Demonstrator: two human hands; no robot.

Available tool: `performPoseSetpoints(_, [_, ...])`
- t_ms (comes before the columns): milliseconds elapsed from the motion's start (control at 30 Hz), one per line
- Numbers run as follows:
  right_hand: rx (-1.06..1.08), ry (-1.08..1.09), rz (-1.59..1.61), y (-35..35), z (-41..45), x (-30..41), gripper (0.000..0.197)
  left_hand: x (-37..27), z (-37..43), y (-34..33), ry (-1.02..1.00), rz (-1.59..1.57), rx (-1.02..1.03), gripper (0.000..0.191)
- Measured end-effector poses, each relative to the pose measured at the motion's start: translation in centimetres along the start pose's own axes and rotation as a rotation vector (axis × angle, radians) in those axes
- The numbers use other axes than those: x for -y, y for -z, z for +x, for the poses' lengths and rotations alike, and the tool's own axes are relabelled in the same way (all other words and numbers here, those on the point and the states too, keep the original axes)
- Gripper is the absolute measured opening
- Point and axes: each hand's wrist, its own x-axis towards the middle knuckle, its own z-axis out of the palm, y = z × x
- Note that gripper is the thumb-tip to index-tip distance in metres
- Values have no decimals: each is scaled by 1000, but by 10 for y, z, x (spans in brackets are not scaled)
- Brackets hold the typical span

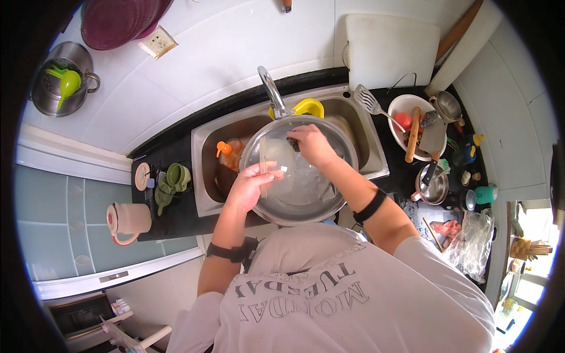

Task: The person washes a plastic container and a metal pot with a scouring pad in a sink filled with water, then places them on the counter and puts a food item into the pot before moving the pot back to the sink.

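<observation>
A large round metal basin (304, 216) rests over the front of the double sink, with cloudy water inside. Pale chopsticks (263, 152) stand lengthwise across the basin's left part, pinched between the thumb and fingers of my left hand (249, 187). Over the water, my right hand (311, 143) grips a dark scrubber (292, 143), partly covered by its fingers. Just behind the basin rises the chrome faucet (271, 90). What lies under the water is hard to make out.
An orange-topped pump bottle (226, 150) stands in the left bowl of the sink (198, 176). A yellow container (311, 106) sits behind the basin. To the right are a slotted spatula (368, 99), a white bowl (393, 128) of utensils, and a steel pot (437, 194). A pink kettle (132, 218) stands left.
</observation>
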Motion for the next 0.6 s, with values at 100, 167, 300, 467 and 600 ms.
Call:
performPoseSetpoints(100, [-166, 38, 147, 11, -3, 26, 32, 3, 0, 2, -23, 24, -47, 37])
performPoseSetpoints(167, [-89, 215, 128, 3, -1, 59, 35, 3, 3, 6, -57, 40, -35, 35])
performPoseSetpoints(300, [-90, 103, -86, -7, 8, 41, 31, -5, 3, -3, -89, 89, 70, 30])
performPoseSetpoints(467, [185, -169, -160, -13, -8, -57, 25, -6, -11, 3, -57, 42, 12, 30])
performPoseSetpoints(600, [287, -300, -366, -29, -27, -63, 30, -12, -3, 19, -90, -306, 7, 26])
